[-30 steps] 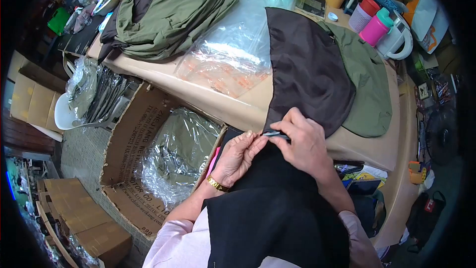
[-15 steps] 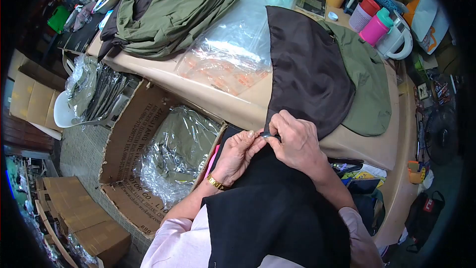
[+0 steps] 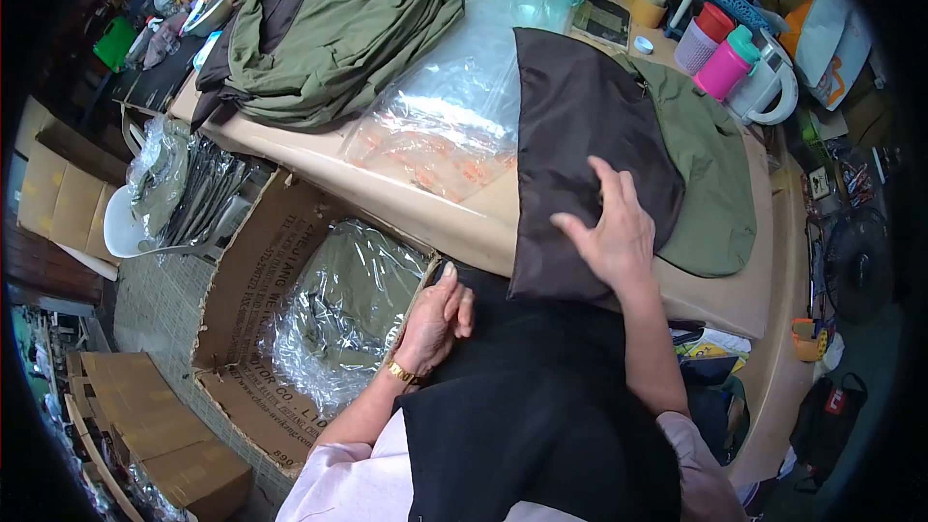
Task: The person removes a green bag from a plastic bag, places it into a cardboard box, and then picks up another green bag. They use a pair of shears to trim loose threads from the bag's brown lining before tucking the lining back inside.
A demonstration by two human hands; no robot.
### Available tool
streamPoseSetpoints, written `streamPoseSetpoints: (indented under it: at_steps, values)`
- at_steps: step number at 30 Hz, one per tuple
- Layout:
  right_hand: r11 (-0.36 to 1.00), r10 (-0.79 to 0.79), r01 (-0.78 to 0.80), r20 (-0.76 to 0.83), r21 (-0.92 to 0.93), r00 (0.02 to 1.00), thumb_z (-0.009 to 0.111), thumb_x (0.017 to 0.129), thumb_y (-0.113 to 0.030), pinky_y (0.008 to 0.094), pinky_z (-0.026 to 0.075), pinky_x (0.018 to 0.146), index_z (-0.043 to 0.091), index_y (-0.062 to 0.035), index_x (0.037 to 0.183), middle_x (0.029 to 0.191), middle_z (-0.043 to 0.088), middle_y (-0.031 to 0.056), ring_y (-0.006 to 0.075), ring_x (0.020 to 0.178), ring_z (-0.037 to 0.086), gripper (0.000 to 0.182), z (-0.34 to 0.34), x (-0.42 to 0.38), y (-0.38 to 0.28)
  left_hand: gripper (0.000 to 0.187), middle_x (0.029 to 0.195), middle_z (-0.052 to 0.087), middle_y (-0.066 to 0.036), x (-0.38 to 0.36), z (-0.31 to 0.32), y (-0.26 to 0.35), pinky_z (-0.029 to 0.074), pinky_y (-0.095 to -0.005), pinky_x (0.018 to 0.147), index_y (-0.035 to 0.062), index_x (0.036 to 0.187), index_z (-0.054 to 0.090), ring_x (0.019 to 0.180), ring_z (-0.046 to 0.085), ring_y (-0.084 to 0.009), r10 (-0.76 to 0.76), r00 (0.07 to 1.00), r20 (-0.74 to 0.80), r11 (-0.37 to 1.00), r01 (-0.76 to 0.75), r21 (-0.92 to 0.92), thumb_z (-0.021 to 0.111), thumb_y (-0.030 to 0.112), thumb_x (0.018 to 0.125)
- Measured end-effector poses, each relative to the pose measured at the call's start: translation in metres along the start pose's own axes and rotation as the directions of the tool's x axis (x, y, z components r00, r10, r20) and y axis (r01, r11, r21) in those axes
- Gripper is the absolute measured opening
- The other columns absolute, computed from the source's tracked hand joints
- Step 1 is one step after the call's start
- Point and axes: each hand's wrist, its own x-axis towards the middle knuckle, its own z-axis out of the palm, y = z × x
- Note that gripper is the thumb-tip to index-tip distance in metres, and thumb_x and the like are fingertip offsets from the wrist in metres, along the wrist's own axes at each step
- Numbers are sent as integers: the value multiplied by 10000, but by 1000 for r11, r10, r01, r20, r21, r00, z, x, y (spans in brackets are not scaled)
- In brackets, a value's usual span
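Note:
My right hand hovers over or rests lightly on a dark brown cloth piece, thumb and fingers spread, holding nothing. The brown cloth overlaps an olive green cloth piece on the table, and its near corner hangs at the table's front edge. Curled fingers and a raised thumb mark my left hand, low beside the rim of an open cardboard box. Whatever it may hold is hidden inside the fingers. A black apron lies over my lap below both hands.
A heap of olive cloth sits on the table at the back left, beside clear plastic bags. Plastic-wrapped olive goods fill the box. A pink bottle and a white jug stand at the back right.
My hands, earlier pinching a small dark thing together, have parted. The left has dropped toward the box; the right has moved up over the brown cloth and spread its fingers.

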Motion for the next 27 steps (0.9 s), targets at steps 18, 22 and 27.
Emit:
streamPoseSetpoints:
  at_steps: [18, 22, 27]
  values:
    - [992, -108, 102, 85, 68, 991, 682, 881, -169, 416, 528, 761, 629, -31, 1204, 1005, 691, 155, 345, 891, 676, 356, 45, -4, 14, 242, 757, 572, 29, 46, 30, -10, 367, -190, 508, 64, 930, 562, 567, 465, -32, 186, 974, -128, 793, -72, 604, 630, 287, 993]
    - [991, -121, 108, 208, 76, 970, 680, 866, -126, 412, 530, 760, 613, -2, 1235, 1011, 686, 155, 339, 898, 677, 394, 35, -16, 20, 213, 798, 639, -8, 41, 9, 2, 421, -194, 538, 59, 925, 570, 617, 550, -50, 339, 925, -170, 845, -220, 487, 612, 252, 1003]
    - [990, -134, 121, 191, 75, 972, 690, 858, -125, 409, 532, 758, 622, 5, 1224, 1009, 688, 158, 339, 897, 678, 394, 31, -23, 18, 305, 873, 687, -58, 58, 49, -6, 500, -202, 608, 12, 1090, 506, 724, 645, -92, 321, 886, -335, 897, -171, 409, 706, 185, 937]
